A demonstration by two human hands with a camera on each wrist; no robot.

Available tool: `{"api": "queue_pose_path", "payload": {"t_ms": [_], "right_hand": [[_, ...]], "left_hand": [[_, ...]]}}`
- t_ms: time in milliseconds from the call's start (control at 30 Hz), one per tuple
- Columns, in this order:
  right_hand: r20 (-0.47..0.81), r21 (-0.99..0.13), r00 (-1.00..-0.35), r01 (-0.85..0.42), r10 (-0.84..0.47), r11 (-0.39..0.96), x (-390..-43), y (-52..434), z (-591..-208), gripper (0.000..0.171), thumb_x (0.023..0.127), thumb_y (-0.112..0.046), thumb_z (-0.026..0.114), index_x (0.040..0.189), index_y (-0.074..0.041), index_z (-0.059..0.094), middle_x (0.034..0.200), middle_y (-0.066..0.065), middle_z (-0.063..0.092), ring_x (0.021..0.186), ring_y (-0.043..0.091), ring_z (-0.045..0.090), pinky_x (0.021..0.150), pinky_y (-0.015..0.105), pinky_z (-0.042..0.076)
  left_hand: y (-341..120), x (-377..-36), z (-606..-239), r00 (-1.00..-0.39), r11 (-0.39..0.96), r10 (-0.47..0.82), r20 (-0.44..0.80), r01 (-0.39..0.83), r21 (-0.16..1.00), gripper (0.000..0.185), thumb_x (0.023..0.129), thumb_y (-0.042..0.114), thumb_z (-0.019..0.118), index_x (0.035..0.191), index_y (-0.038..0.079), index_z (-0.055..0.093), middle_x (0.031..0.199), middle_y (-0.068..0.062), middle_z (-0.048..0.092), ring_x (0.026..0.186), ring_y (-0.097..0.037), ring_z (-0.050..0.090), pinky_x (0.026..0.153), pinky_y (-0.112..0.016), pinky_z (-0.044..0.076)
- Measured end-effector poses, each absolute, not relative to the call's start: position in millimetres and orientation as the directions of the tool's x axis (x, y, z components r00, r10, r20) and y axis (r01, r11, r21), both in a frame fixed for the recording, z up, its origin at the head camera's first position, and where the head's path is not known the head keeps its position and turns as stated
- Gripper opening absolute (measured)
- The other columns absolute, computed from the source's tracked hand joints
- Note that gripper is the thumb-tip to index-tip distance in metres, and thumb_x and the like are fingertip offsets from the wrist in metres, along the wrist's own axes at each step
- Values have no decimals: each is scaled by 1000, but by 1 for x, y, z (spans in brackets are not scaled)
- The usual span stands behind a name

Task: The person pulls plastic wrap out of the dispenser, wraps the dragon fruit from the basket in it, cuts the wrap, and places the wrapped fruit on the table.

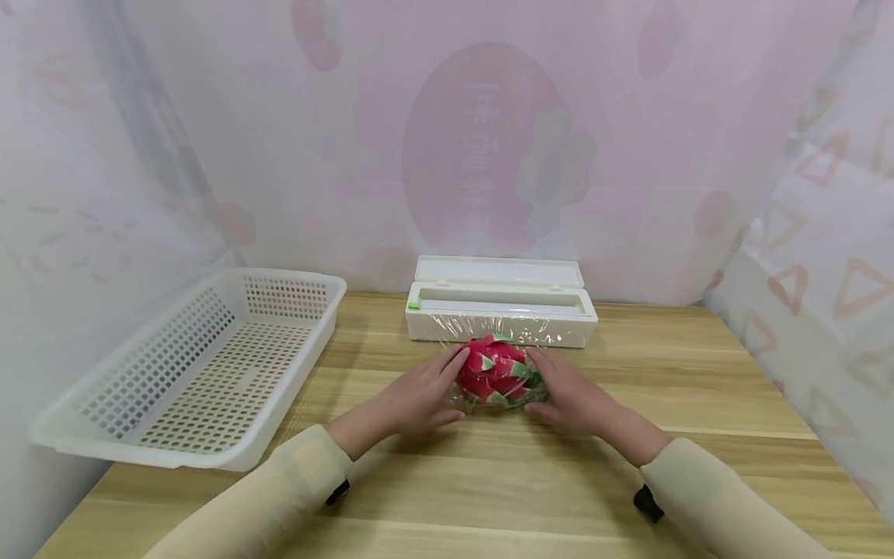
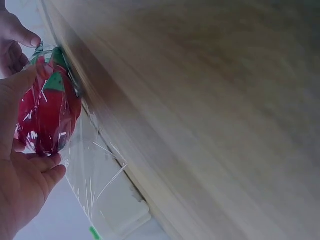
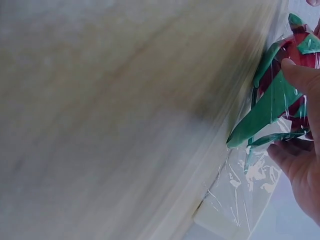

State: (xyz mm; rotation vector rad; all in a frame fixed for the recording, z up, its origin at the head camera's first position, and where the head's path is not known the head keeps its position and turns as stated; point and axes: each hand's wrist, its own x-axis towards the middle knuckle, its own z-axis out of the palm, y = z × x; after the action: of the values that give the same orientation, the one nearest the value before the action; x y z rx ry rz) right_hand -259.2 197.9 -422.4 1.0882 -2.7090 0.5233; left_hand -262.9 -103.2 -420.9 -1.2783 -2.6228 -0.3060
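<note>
A red dragon fruit (image 1: 492, 371) with green scales sits on the table under clear cling film (image 2: 102, 175). The film stretches back from the fruit to a white cling film dispenser (image 1: 499, 329), whose lid stands up. My left hand (image 1: 424, 392) grips the fruit's left end, thumb on the near side and fingers round the far side, as the left wrist view shows. At the other end my right hand (image 1: 574, 394) holds the fruit and film the same way, its thumb (image 3: 297, 75) over the green scales. Some fingertips are hidden behind the fruit.
A white perforated plastic basket (image 1: 279, 411) stands on the left of the wooden table (image 1: 531, 497). A green slider (image 1: 414, 305) sits at the dispenser's left end. Printed pale curtains (image 1: 335, 155) hang behind and at both sides.
</note>
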Motion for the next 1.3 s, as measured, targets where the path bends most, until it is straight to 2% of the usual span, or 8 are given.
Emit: {"api": "queue_pose_path", "payload": {"t_ms": [200, 400, 633, 867, 1100, 1300], "right_hand": [[307, -273, -742, -668, -596, 692, -264, 191, -424, 90, 81, -27, 81, 144, 9, 29, 140, 28, 40, 129, 41, 42, 104, 52, 37], [336, -303, -765, -640, -550, 706, -269, 182, -426, 91, 75, -30, 86, 140, 8, 34, 131, 21, 46, 120, 35, 48, 99, 50, 43], [331, -312, -799, -595, -502, 741, -271, 176, -429, 101, 71, -34, 88, 140, 14, 32, 133, 26, 46, 122, 39, 46, 101, 52, 40], [316, -318, -831, -547, -457, 775, -274, 171, -433, 113, 63, -43, 91, 140, 14, 31, 133, 27, 44, 122, 39, 45, 102, 50, 40], [309, -291, -846, -520, -436, 803, -277, 165, -434, 115, 63, -49, 89, 140, 14, 30, 131, 28, 45, 119, 39, 46, 100, 49, 43], [300, -278, -848, -515, -437, 811, -278, 163, -434, 113, 65, -46, 89, 139, 14, 29, 130, 27, 45, 118, 38, 47, 99, 48, 44]], "left_hand": [[-96, -268, -423, -652, 644, 701, 290, 753, 135, 98, 83, 41, 76, 151, -1, 20, 149, -22, 32, 129, -35, 44, 104, -44, 40], [-88, -272, -423, -691, 689, 660, 294, 713, 130, 104, 78, 46, 80, 150, -2, 22, 146, -20, 35, 128, -33, 44, 105, -42, 39], [-79, -277, -422, -697, 704, 640, 323, 701, 117, 110, 68, 40, 89, 147, -5, 26, 141, -20, 40, 121, -33, 50, 101, -42, 43], [-72, -281, -424, -710, 743, 605, 360, 666, 64, 101, 69, 29, 87, 144, -8, 30, 134, -22, 46, 114, -32, 55, 98, -41, 46], [-68, -282, -425, -717, 768, 597, 361, 641, 2, 109, 67, 44, 88, 143, -9, 31, 131, -24, 48, 113, -33, 56, 96, -42, 47], [-67, -281, -424, -714, 779, 599, 362, 624, -60, 98, 73, 40, 83, 141, -10, 33, 127, -23, 51, 109, -31, 57, 95, -41, 48]]}}
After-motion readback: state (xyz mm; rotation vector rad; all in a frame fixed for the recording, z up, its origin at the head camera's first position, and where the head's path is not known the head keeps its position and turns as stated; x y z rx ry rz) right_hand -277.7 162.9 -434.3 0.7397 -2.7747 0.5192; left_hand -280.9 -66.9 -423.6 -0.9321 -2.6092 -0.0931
